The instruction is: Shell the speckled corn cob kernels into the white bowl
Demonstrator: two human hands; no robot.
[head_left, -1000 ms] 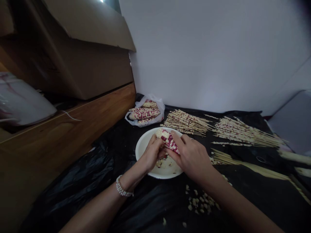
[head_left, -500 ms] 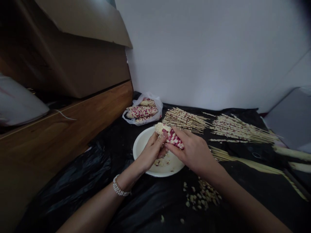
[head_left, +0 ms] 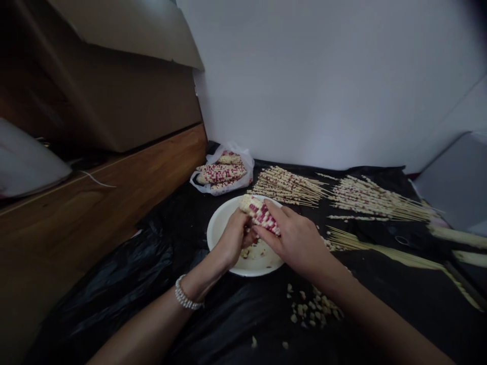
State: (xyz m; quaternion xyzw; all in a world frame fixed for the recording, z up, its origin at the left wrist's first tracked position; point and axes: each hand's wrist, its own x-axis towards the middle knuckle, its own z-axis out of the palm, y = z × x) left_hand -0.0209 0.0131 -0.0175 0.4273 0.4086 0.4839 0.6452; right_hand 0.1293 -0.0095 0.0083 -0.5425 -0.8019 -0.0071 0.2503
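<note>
A corn cob [head_left: 260, 212] with white and dark red kernels is held tilted above a white bowl [head_left: 218, 223]. My right hand [head_left: 294, 235] is wrapped round its right end, thumb and fingers closed on it. At the cob's left end, my left hand [head_left: 233, 238] has its fingers curled against the underside; the thumb is partly hidden. Loose kernels [head_left: 254, 251] and bits lie in the bottom of the bowl. A beaded bracelet [head_left: 185, 294] circles my left wrist.
Behind the bowl a plastic bag [head_left: 247, 167] holds several cobs. Kernel-threaded skewers [head_left: 287, 185] lie in two piles, with bare sticks [head_left: 375, 248] to the right. Loose kernels [head_left: 314, 306] are scattered on the black plastic sheet [head_left: 228, 329]. A cardboard box [head_left: 152, 96] stands at left.
The corn cob and both hands have shifted slightly left. My left thumb has moved from the cob's upper face down toward its side. The whole view has shifted a little.
</note>
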